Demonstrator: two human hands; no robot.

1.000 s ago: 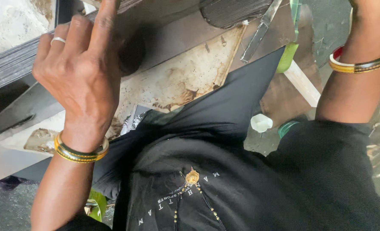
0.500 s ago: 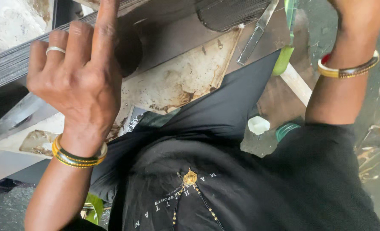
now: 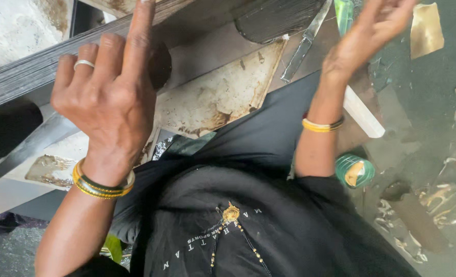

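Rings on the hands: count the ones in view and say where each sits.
1. A silver ring sits on a finger of the left hand. The right hand shows none, though its fingers are partly blurred and cut off, so one may be hidden.

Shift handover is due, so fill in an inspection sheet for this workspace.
Surface: stained board, worn and blotched.
Job's things: sheet stack behind the left hand; metal strip near the right hand.
Clutter: green tin, white bar, scraps.
Grips: left hand raised, index finger up, empty; right hand raised, open, empty.
Cables: nothing seen.
Surroundings: dark floor; the person's black shirt fills the lower view.
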